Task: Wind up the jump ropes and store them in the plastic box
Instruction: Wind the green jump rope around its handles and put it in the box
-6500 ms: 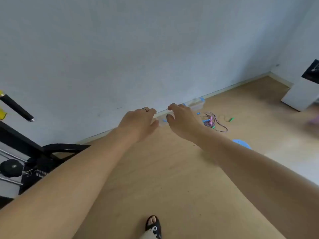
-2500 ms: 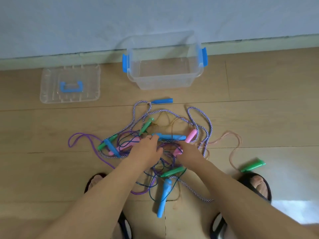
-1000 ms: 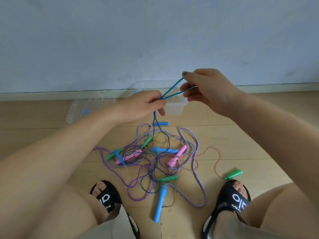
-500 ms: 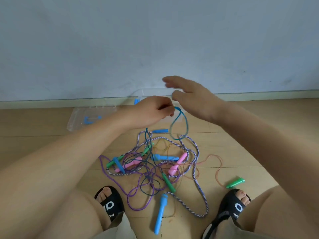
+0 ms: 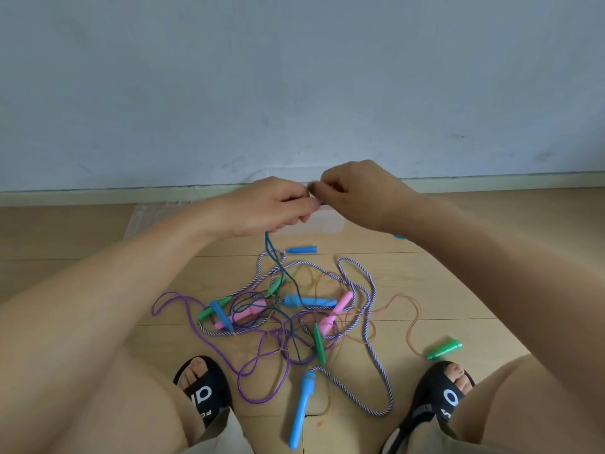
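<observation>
Since half a second ago the right hand (image 5: pixel 363 194) has closed in beside the left hand (image 5: pixel 271 211), both pinching the teal rope (image 5: pixel 273 257), apparently starting its winding; next more cord must be drawn from the tangle (image 5: pixel 294 316), the box (image 5: pixel 324 221) waiting behind the hands.

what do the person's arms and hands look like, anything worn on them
Both arms are bare up to the frame's edges: no sleeves, watch or gloves show. The left hand and right hand show no ring here, though the fingers are partly hidden and blurred. Lower down, the person wears beige shorts and black sandals with white lettering.
</observation>
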Tool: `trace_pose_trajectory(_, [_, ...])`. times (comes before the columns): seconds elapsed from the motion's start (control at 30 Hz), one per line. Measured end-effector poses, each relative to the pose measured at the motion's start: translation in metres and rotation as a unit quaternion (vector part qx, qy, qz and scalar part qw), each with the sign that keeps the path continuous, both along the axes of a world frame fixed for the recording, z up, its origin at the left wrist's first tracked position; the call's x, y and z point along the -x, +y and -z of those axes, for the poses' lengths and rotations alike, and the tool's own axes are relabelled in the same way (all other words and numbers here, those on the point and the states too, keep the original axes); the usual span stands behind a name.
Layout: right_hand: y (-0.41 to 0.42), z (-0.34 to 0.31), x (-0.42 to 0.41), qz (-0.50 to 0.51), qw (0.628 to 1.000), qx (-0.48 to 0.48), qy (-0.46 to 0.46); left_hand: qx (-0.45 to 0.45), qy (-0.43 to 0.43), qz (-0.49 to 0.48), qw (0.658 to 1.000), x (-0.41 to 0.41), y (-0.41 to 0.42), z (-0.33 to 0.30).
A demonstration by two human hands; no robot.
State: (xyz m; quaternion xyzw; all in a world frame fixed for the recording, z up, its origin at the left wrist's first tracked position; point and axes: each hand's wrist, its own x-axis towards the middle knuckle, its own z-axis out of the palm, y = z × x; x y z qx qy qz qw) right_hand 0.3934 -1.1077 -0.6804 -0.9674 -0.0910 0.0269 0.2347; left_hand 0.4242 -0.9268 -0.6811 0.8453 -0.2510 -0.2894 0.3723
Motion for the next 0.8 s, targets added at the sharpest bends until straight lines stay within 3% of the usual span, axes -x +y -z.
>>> trace_pose_trajectory(0.13, [-0.032,-0.008,-0.013,0.057,0.996,0.040,-0.063,-0.031,-0.033,-0.009,0.999,-0.011,0.020,0.005])
trace_pose_trajectory(0.2, [-0.067,-0.007,-0.019,0.134,0.981,0.113,-0.081,-0.055,-0.064,-0.022,0.996,-0.016,0.031,0.007])
trace_pose_trajectory(0.27, [-0.098,0.001,-0.023,0.205,0.956,0.206,-0.044,-0.077,-0.091,-0.039,0.992,-0.020,0.040,0.008])
trace_pose_trajectory(0.33, [-0.105,0.009,-0.021,0.239,0.946,0.218,0.017,-0.072,-0.106,-0.051,0.990,-0.020,0.041,0.007])
trace_pose_trajectory(0.4, [-0.086,0.013,-0.015,0.215,0.966,0.127,0.067,-0.046,-0.111,-0.045,0.992,-0.016,0.033,0.004])
trace_pose_trajectory(0.47, [-0.049,0.008,-0.004,0.151,0.981,-0.031,0.115,-0.032,-0.116,-0.026,0.992,-0.010,0.019,0.003])
trace_pose_trajectory(0.53, [-0.008,0.001,0.006,0.101,0.962,-0.202,0.154,-0.018,-0.120,-0.011,0.993,-0.003,0.006,0.000])
trace_pose_trajectory(0.63, [0.019,-0.001,0.012,0.047,0.927,-0.335,0.163,0.039,-0.096,-0.003,0.995,0.002,-0.003,-0.005])
trace_pose_trajectory(0.7, [0.021,-0.003,0.012,0.043,0.924,-0.350,0.149,0.045,-0.095,-0.015,0.994,0.002,-0.002,-0.007])
trace_pose_trajectory(0.8, [0.013,-0.009,0.008,0.045,0.965,-0.249,0.071,0.033,-0.097,-0.030,0.994,0.000,0.001,-0.007])
